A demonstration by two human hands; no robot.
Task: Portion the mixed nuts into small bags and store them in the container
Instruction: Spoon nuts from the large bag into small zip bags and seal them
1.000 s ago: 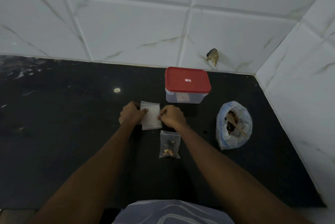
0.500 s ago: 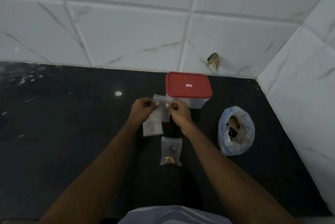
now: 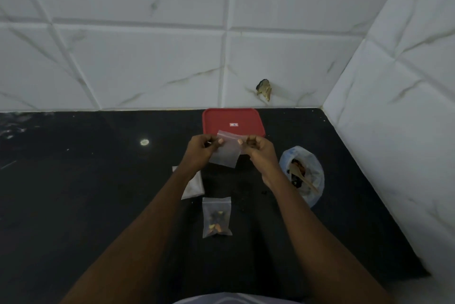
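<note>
I hold one empty small bag up in the air, just in front of the container with the red lid on. My left hand pinches the bag's top on one side, and my right hand pinches the other side. I think this is the step of opening the bag. Next I must pull its mouth apart, then scoop nuts from the big bag of nuts on my right, where the spoon sits. One filled bag lies on the counter near me.
</note>
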